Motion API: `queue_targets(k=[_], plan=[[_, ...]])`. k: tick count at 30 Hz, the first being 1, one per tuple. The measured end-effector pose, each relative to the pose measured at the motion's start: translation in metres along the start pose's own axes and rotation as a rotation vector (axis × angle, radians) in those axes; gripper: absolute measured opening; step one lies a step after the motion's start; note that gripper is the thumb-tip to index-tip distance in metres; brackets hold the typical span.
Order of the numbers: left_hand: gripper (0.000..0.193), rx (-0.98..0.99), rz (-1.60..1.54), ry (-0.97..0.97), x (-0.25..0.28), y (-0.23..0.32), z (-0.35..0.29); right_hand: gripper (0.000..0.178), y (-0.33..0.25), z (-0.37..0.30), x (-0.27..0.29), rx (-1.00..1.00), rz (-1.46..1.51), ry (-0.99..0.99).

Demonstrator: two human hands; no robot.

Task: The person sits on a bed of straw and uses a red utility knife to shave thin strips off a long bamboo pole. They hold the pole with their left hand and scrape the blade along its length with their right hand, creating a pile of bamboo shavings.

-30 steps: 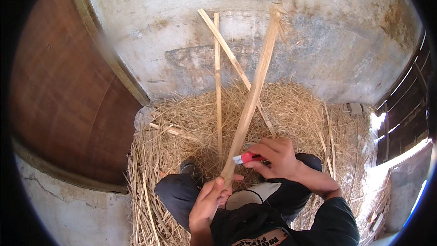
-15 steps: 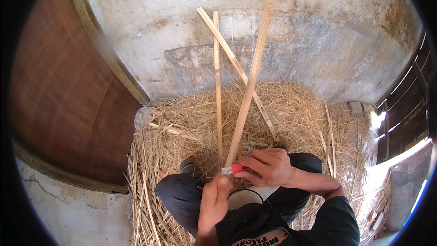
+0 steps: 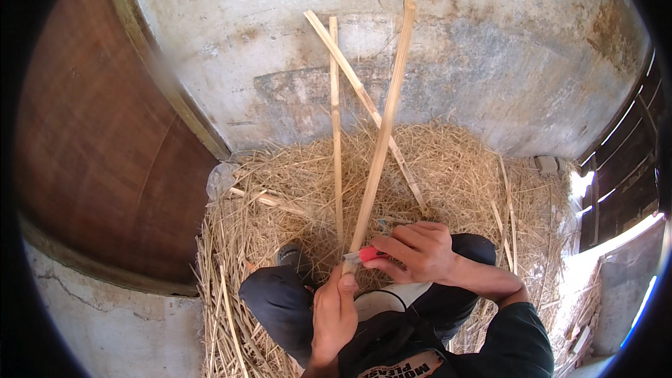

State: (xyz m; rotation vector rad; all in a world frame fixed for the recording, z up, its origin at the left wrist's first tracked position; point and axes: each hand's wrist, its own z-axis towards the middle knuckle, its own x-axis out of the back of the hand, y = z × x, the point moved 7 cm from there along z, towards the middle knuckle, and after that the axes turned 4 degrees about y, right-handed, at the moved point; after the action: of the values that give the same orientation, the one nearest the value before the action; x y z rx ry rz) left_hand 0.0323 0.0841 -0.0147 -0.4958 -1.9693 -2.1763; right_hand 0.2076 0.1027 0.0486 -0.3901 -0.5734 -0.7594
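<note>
My left hand [image 3: 337,311] is closed on the near end of a long split bamboo strip [image 3: 383,141], thumb lying along it. The strip slants away from me, its far end reaching up in front of the wall. In my right hand [image 3: 420,253] is a red-handled knife [image 3: 372,253], fingers wrapped round the grip. Its short pale blade lies across the strip just beyond my left thumb. Two more bamboo strips stand beyond: a thin upright one [image 3: 335,133] on the left and a slanting one [image 3: 357,86] that passes behind the held strip.
Loose straw and shavings [image 3: 448,168] cover the ground around my bent legs [image 3: 276,304]. A stained concrete wall [image 3: 490,63] rises ahead. To the left is a brown wooden panel [image 3: 105,154]; dark slats [image 3: 623,161] with bright gaps stand at the right.
The knife and my right hand have shifted slightly right and up. My left hand has moved a little right, and the held strip's far end sits slightly higher.
</note>
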Motion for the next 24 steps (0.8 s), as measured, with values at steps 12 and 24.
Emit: queue_targets(k=[12, 24], plan=[[0.036, 0.112, 0.011, -0.154, -0.005, -0.015, -0.041, 0.022, 0.120, 0.019, 0.076, -0.559, -0.156, 0.421], [0.031, -0.021, 0.043, 0.053, 0.016, 0.002, -0.005, 0.037, 0.001, -0.006, -0.005, -0.022, 0.148, -0.020]])
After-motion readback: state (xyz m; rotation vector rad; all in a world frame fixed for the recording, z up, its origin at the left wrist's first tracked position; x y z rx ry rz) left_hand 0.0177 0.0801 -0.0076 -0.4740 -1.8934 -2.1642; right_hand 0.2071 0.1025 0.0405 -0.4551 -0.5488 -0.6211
